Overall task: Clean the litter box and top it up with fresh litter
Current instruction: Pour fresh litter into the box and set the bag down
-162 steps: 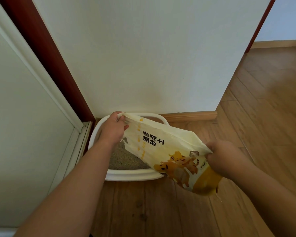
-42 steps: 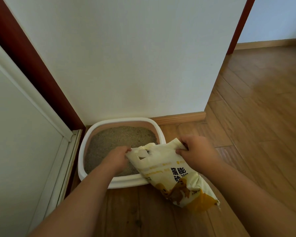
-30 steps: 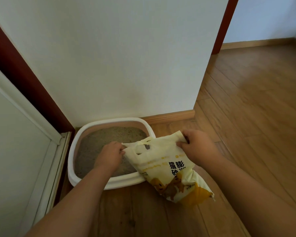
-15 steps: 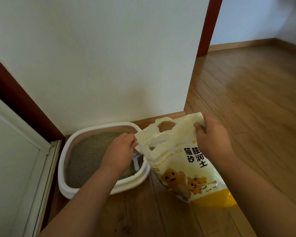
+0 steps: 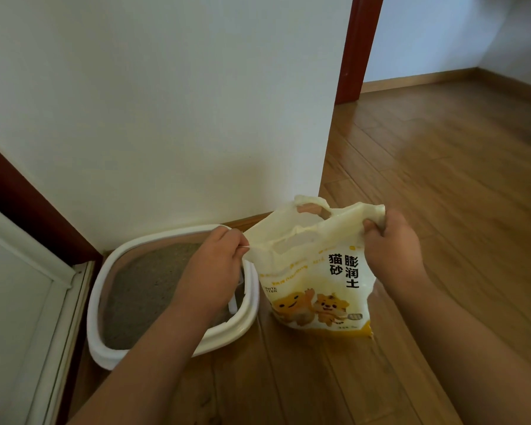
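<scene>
A white litter box with grey litter inside sits on the wood floor in the corner by the wall. Upright on the floor just right of it stands a cream and yellow litter bag printed with cartoon cats. My left hand pinches the bag's top left corner, above the box's right rim. My right hand grips the top right corner. The bag's mouth is held stretched between both hands. A white scoop shows partly behind my left wrist inside the box.
A white wall stands behind the box and ends in a corner just behind the bag. A white sliding door frame runs along the left. Wood floor stretches to the right toward a red-brown door post.
The bag was tilted over the box, then swung right and stood upright on the floor beside it. Both hands kept hold of its top corners. My view turned right.
</scene>
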`<state>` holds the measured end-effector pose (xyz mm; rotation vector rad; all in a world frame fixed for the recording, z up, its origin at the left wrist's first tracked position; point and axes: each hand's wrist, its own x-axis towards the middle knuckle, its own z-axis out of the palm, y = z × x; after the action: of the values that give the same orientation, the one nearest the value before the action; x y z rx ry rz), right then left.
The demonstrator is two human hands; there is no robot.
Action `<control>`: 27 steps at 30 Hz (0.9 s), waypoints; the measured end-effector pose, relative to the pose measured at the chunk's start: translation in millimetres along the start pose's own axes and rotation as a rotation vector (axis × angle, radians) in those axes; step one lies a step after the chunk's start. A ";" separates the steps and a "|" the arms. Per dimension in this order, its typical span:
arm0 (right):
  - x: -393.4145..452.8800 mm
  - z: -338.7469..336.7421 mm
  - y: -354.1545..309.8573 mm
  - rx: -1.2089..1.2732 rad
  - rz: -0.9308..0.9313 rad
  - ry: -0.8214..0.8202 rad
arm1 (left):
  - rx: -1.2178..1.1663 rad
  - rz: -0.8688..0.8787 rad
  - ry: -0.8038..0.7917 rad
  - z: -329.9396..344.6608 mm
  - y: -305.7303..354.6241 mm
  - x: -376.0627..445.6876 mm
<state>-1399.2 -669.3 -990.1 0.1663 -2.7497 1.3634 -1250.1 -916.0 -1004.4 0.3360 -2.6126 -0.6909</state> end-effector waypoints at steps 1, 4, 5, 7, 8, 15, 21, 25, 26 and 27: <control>1.2 0.9 1.2 0.008 0.007 -0.004 | -0.004 0.007 0.011 0.0 1.2 0.0; 5.8 5.3 3.7 0.018 0.017 -0.024 | 0.000 0.023 0.041 1.3 1.8 0.2; 7.0 7.4 4.7 0.010 0.025 -0.041 | 0.006 0.020 0.038 2.8 0.5 0.4; 9.6 13.2 8.6 -0.023 0.037 -0.087 | 0.020 0.003 0.012 8.2 -4.2 0.8; 10.4 16.2 11.1 -0.041 0.043 -0.108 | 0.030 -0.002 -0.005 11.6 -6.4 0.8; 16.6 24.9 19.8 -0.064 0.054 -0.148 | -0.021 -0.027 0.012 26.0 -7.1 5.9; 21.0 21.4 27.1 -0.069 0.118 -0.186 | -0.137 -0.120 -0.050 32.3 -11.7 10.4; 21.5 19.5 25.3 -0.062 0.150 -0.212 | -0.174 -0.154 -0.142 38.8 -15.8 14.7; 20.8 19.3 23.5 -0.063 0.167 -0.216 | -0.216 -0.168 -0.175 40.3 -16.1 15.2; 20.7 19.5 23.2 -0.072 0.181 -0.220 | -0.291 -0.198 -0.202 41.6 -15.1 15.8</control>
<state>-1422.9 -672.2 -1018.0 0.0680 -3.0580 1.3579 -1280.9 -916.7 -1039.9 0.4589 -2.6344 -1.2142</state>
